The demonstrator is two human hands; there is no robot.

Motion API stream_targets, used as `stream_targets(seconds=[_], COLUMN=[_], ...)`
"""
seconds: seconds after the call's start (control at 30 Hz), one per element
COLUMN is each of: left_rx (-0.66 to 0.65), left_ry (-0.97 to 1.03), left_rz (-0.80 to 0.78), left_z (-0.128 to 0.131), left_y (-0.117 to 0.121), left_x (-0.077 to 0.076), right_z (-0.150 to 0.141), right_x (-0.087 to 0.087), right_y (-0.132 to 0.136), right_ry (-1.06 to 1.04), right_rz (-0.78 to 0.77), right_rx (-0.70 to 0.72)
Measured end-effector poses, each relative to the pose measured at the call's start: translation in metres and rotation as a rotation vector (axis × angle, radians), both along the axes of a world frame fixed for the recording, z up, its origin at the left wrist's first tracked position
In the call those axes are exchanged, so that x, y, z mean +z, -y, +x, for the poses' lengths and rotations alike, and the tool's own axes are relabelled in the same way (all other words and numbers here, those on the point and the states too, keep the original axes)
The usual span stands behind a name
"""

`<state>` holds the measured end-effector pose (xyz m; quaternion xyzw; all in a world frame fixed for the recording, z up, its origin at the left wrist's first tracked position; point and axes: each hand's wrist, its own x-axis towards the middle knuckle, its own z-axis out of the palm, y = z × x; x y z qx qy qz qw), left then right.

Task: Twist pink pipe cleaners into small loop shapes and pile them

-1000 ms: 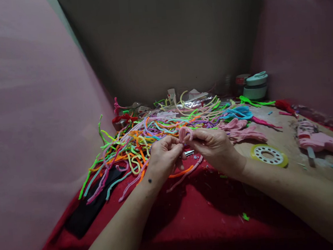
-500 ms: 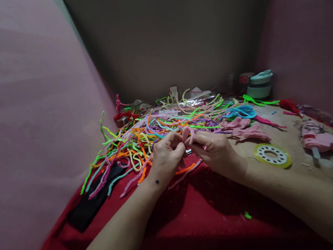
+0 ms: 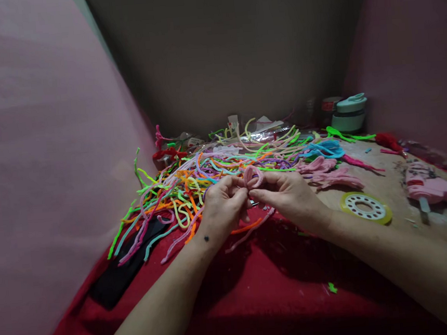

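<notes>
A light pink pipe cleaner point(image 3: 253, 175) is bent into a loop and held between my two hands. My left hand point(image 3: 225, 204) pinches it at the base on the left. From the right, my right hand point(image 3: 284, 191) grips the same base with thumb and fingers. Just below the fingertips shows a small shiny metal piece point(image 3: 254, 203), partly hidden; I cannot tell which hand bears it. Behind the hands spreads a tangled heap of coloured pipe cleaners point(image 3: 186, 186). Bundles of bent pink pipe cleaners point(image 3: 336, 178) lie to the right of my right hand.
A yellow tape roll point(image 3: 366, 208) and a pink glue gun point(image 3: 431, 191) lie at the right. A mint-green container point(image 3: 348, 115) stands at the back right. On the red cloth point(image 3: 250, 295) are a black strip point(image 3: 123, 272) at left and a green scrap point(image 3: 332, 288).
The pink loop has turned and shows rounder, slightly higher. My right hand's fingers have shifted, with the thumb now stretched along the loop's base. My left hand has moved only a little.
</notes>
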<state>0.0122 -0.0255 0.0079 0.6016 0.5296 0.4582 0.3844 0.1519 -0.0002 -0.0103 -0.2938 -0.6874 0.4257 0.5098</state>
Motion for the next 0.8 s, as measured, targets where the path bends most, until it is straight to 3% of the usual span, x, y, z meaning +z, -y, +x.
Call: stream_targets(seconds=[0.07, 0.2, 0.4, 0.63, 0.8], left_rx=[0.012, -0.004, -0.09, -0.171, -0.184], left_ry=[0.018, 0.024, 0.09, 0.179, 0.161], left_rz=[0.002, 0.031, -0.01, -0.031, -0.024], left_z=[-0.0007, -0.0017, 0.0002, -0.001, -0.0037], left_y=[-0.0008, -0.001, -0.0003, -0.0004, -0.0009], left_x=[0.001, 0.0003, 0.0001, 0.0004, 0.0014], right_z=[0.0009, 0.0022, -0.0004, 0.0002, 0.0026], right_x=[0.0044, 0.0091, 0.0038, 0.0017, 0.0033], right_y=[0.0011, 0.0019, -0.0024, -0.0005, -0.0049], right_ry=[-0.05, -0.109, -0.249, -0.059, -0.177], right_rz=[-0.111, -0.243, -0.438, -0.301, -0.321], right_rx=[0.068, 0.049, 0.087, 0.063, 0.13])
